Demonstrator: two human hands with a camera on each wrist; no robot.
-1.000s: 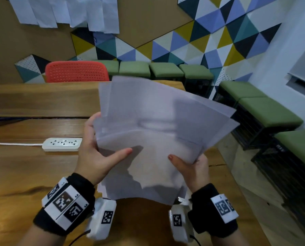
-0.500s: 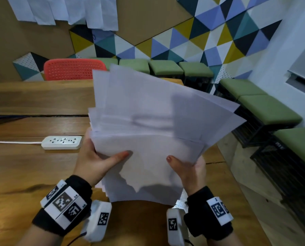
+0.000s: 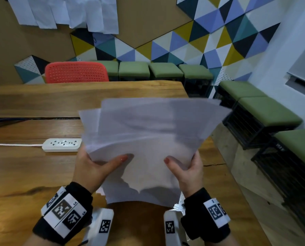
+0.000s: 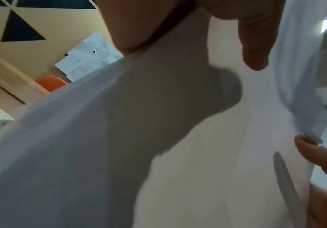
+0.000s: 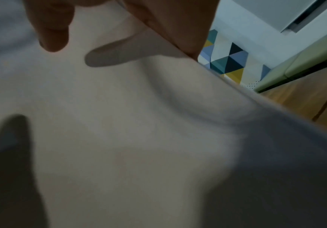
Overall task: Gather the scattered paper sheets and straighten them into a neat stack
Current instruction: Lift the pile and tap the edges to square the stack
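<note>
Since half a second earlier, the paper sheets (image 3: 148, 139) have been tipped lower and away from the camera, so that the far edge of the wooden table (image 3: 41, 166) and the whole red perforated chair back (image 3: 76, 72) are now uncovered. The sheets are held above the table between both hands, fanned unevenly at their far corners and blurred along the upper edges; they are thin, white and slightly translucent, with shadows of fingers seen through them. The left hand (image 3: 93, 167) is closed on the left side of the bundle, its thumb laid flat across the top sheet and its fingers hidden beneath. The right hand (image 3: 187, 168) grips the right side likewise, thumb on top. In the left wrist view the paper is seen bowed and smooth under the thumb (image 4: 256, 46); in the right wrist view it is curved into a soft dent. A white plastic power strip (image 3: 62, 144) lies on the glossy, grained table to the left of the sheets. Green cushioned stools (image 3: 164, 70) are ranged along the wall of coloured triangles.
</note>
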